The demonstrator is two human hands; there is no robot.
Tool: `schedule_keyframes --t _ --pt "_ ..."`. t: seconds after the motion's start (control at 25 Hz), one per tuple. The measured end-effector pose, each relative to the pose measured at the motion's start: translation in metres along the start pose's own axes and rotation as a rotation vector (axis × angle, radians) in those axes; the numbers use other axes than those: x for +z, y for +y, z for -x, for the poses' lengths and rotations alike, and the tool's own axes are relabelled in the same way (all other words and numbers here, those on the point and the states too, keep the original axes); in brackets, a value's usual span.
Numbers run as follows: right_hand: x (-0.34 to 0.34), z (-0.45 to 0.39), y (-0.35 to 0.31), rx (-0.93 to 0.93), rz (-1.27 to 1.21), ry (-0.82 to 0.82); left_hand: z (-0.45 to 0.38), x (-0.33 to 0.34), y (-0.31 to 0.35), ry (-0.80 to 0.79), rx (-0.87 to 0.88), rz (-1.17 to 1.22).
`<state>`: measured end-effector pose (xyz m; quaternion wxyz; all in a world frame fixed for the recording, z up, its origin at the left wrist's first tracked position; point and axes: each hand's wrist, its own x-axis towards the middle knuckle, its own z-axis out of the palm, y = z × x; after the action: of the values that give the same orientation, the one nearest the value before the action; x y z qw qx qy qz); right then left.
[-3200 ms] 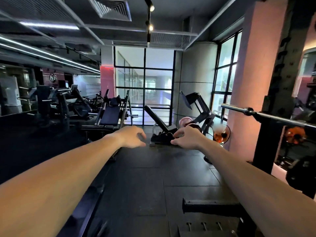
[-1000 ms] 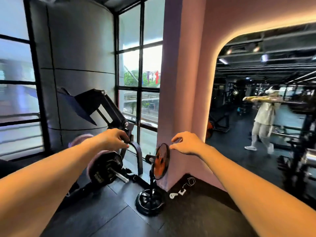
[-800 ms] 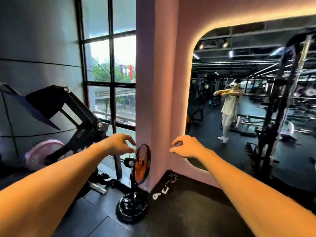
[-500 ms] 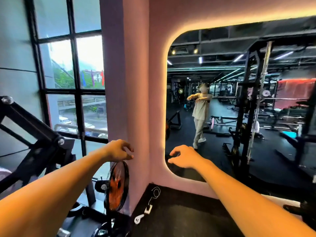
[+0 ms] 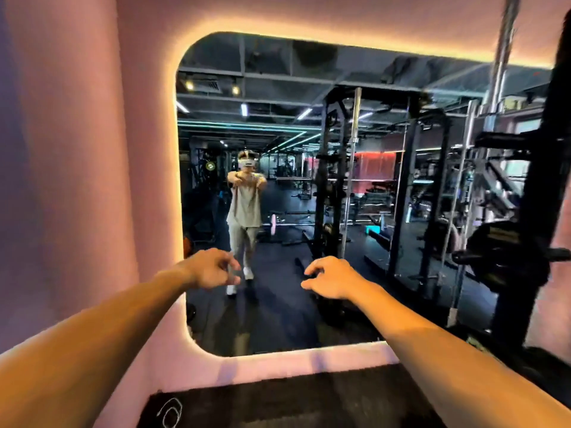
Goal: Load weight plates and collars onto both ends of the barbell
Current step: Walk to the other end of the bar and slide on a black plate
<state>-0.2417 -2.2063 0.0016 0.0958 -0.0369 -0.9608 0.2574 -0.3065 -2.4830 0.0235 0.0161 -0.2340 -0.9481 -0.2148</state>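
Still hunting for plates: both hands, left hand (image 5: pixel 213 271) and right hand (image 5: pixel 332 278), fingers loosely curled, holding nothing, facing mirror (image 5: pixel 309 196). Next, turn right toward rack (image 5: pixel 553 196).

The view has been swung right: the window and standing fan are no longer seen, the mirror (image 5: pixel 309 193) is now faced squarely, and a black rack (image 5: pixel 525 242) has been brought in at right

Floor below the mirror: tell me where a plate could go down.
The dark floor mat is bare between the pink wall base and both forearms, right of the white cable. To the right, the black rack and its stored plates crowd the corner. Left hand and right hand hold nothing.
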Motion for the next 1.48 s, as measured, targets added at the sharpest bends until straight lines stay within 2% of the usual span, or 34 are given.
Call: schedule_keyframes --t 0.2,0.32,0.48,0.64,0.8,1.0,1.36,1.48 --pt "-0.044 -0.047 0.075 0.263 0.068 0.165 -0.156 0.033 0.040 -0.142 0.269 0.038" --pt "-0.080 -0.041 0.119 0.441 0.098 0.279 -0.228 0.058 0.099 -0.167 0.448 0.070" --pt "-0.121 -0.018 0.168 0.648 0.162 0.370 -0.281 0.104 0.194 -0.268 0.677 0.126" --pt "-0.159 -0.002 0.226 0.770 0.193 0.465 -0.323 0.152 0.279 -0.385 0.822 0.157" --pt "-0.196 -0.009 0.294 0.845 0.180 0.542 -0.382 0.192 0.344 -0.400 0.901 0.150" --pt "-0.237 -0.041 0.367 0.899 0.205 0.638 -0.456 0.224 0.410 -0.410 0.915 0.199" --pt "-0.257 -0.087 0.457 1.013 0.214 0.780 -0.560 0.325 0.518 -0.474 1.011 0.305" --pt "-0.260 -0.097 0.479 1.091 0.202 0.777 -0.583 0.354 0.552 -0.428 1.052 0.327"
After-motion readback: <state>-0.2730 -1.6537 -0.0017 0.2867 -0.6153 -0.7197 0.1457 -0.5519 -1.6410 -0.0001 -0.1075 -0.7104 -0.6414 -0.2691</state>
